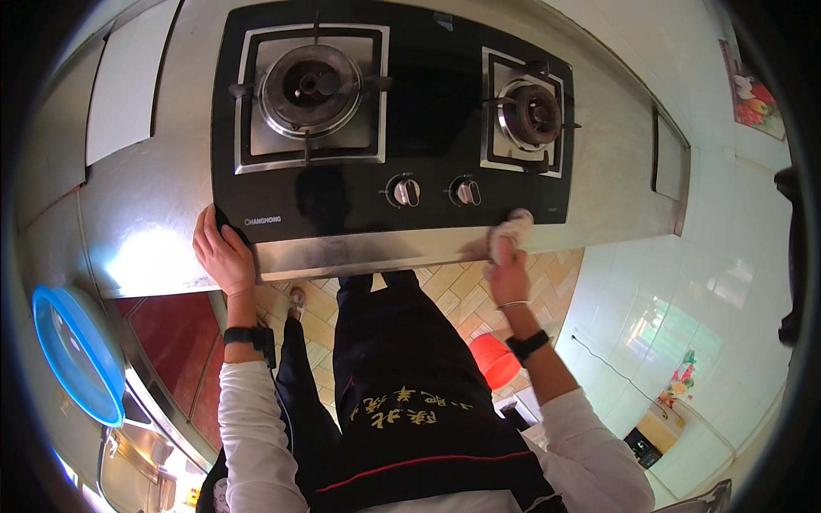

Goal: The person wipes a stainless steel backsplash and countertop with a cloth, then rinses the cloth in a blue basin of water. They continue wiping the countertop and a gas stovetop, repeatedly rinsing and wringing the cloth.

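Observation:
Before me a black glass Changhong gas cooktop (436, 128) is set into a stainless steel counter (157, 186). My left hand (224, 253) rests flat on the steel by the cooktop's front left corner, with nothing in it. A pale cloth (513, 229) is bunched in my right hand (510, 276), slightly blurred. It lies against the steel front strip (359, 253) and overlaps the glass edge, below and right of the right control knob (469, 192). The left knob (406, 192) sits beside that one. Both the left burner (311, 90) and the right burner (535, 115) show no flame.
A blue plastic basin (42, 333) stands at the left, near a sink (122, 468). Below the counter's right part, a red bucket (494, 362) is on the tiled floor (462, 282). White wall tiles (712, 256) bound the right side. Another person's leg (301, 378) shows beside me.

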Available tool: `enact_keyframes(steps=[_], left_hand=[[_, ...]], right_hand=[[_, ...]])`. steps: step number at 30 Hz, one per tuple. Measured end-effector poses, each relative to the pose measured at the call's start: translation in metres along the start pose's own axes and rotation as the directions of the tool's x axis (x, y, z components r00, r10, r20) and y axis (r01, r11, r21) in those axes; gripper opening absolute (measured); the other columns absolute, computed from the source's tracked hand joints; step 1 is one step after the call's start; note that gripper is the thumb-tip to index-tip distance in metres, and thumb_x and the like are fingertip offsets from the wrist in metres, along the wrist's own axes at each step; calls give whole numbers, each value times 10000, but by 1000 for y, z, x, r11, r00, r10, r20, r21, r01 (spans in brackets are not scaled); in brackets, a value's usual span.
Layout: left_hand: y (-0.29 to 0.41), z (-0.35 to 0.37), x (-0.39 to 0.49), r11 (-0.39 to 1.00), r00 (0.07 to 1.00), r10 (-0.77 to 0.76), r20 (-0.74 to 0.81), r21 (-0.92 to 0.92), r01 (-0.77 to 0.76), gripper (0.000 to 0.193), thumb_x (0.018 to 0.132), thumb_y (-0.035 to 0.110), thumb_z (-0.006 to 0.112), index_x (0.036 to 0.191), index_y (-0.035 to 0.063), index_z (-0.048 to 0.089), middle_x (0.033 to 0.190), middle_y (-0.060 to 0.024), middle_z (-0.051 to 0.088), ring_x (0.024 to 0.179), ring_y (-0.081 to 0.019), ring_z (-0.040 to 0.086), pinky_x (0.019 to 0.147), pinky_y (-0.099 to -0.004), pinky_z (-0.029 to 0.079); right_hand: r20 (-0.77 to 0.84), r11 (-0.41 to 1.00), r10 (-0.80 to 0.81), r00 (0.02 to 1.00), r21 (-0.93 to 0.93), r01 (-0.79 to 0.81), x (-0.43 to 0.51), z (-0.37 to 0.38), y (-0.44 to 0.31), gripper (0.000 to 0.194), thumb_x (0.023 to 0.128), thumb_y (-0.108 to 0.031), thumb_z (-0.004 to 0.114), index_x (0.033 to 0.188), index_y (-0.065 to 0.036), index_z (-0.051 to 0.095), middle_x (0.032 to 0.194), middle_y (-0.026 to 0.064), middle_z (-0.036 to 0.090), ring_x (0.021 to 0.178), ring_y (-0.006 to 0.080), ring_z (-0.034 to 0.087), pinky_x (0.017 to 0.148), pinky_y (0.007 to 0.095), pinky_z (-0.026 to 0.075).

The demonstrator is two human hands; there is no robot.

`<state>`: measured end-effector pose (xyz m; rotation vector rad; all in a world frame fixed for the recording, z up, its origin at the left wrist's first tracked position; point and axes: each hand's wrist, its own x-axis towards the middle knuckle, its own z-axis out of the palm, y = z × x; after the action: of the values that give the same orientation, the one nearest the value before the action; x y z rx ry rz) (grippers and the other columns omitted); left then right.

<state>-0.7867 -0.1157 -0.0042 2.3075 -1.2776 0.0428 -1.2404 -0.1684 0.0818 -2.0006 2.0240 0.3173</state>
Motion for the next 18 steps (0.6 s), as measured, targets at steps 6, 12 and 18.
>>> enact_keyframes(steps=[6,12,18], left_hand=[[42,21,-16,984,980,-175,-94,6,177,463,972,194,466,1402,29,428,1426,-172,437,1304,-350,414,1098,-458,312],[61,30,-18,958,969,-222,-110,161,238,532,998,284,387,1472,47,339,1496,-153,373,1374,-329,347,1147,-449,241],[66,27,-13,942,962,-260,-81,197,271,542,986,272,383,1478,50,329,1498,-151,371,1383,-319,335,1151,-440,230]], right_hand=[[-104,885,-331,938,311,347,-6,-29,-22,601,791,-74,557,1382,-96,449,1171,209,452,959,417,586,739,469,538],[-104,801,-317,943,503,325,53,-25,-109,566,847,-39,575,1389,-51,414,1189,227,445,1013,417,562,832,420,515],[-412,761,-471,780,257,595,180,-114,-113,526,803,-3,569,1295,-182,516,1230,147,479,988,372,610,738,440,554]])
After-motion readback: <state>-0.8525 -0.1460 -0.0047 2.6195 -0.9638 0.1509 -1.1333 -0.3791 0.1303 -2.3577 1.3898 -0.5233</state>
